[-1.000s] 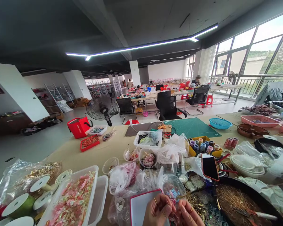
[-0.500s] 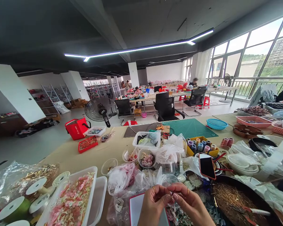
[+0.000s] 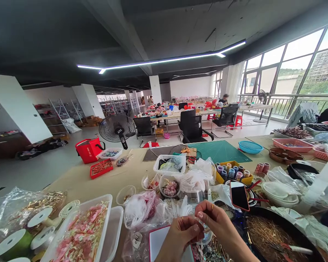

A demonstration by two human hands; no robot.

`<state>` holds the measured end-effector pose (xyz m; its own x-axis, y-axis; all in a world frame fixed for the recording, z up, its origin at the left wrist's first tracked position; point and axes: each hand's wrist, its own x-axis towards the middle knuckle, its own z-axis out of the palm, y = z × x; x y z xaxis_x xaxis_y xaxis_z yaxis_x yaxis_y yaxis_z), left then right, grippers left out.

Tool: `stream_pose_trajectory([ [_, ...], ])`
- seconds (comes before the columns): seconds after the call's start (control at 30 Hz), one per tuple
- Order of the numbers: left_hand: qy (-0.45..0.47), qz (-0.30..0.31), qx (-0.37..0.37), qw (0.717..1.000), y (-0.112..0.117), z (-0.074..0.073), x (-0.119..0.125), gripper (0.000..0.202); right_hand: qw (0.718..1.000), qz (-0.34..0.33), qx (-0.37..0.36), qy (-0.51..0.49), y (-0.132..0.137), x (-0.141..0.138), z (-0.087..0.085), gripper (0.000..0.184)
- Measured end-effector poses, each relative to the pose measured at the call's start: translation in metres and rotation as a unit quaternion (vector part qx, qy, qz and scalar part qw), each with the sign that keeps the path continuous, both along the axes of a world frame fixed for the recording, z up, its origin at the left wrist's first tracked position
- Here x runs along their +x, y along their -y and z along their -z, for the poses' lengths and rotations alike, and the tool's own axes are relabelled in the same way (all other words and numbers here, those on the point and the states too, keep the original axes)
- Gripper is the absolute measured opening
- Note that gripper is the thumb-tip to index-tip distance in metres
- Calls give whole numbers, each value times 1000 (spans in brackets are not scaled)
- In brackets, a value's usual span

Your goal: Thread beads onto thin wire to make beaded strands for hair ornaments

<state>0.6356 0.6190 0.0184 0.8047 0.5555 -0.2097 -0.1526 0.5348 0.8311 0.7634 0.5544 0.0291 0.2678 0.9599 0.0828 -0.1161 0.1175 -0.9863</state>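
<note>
Head view: our left hand point(image 3: 179, 236) and right hand point(image 3: 218, 222) meet low at the near edge of the table point(image 3: 112, 185), with the fingers bent inward. The thumb and forefinger of each hand close on a small piece point(image 3: 200, 226), which is too small and too hidden to name. It sits between the fingertips, just above a clear plastic bowl point(image 3: 206, 238). A white tray with a red rim point(image 3: 158, 242) lies under our left wrist, and a white plastic bag point(image 3: 138, 209) stands just beyond it.

To the right, a large black tray of gold pins point(image 3: 273, 233) rests near our right forearm, with a phone point(image 3: 239, 195) lying beyond it. Ahead, a bowl of pink beads point(image 3: 170, 188) stands beside a white basket point(image 3: 169, 164). A yellow tray of thread spools point(image 3: 232, 173) sits farther right, below a green cutting mat point(image 3: 221, 151).

On the left, a long tub of pink and gold pieces point(image 3: 79, 229) lies beside ribbon spools point(image 3: 12, 243). Past the table, a floor fan point(image 3: 117, 129) stands on the floor, and a co-worker point(image 3: 160, 108) sits at a distant table.
</note>
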Motion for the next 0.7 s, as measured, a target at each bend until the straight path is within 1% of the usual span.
stream_pose_trajectory([
  [0.1, 13, 34, -18, 999, 1, 7, -2, 13, 1000, 10, 20, 10, -1, 2, 1, 17],
  [0.2, 20, 65, -20, 997, 0, 12, -3, 13, 999, 16, 36, -16, -2, 4, -2, 18],
  [0.33, 19, 74, -23, 997, 1, 12, -4, 13, 997, 49, 44, -32, -4, 13, -11, 17],
  [0.47, 2, 90, -19, 996, 4, 10, -5, 15, 994, 84, 55, -51, -6, 29, -19, 17],
  [0.7, -30, 94, -19, 995, 5, 12, -6, 17, 987, 115, 48, -100, -9, 61, -25, 16],
])
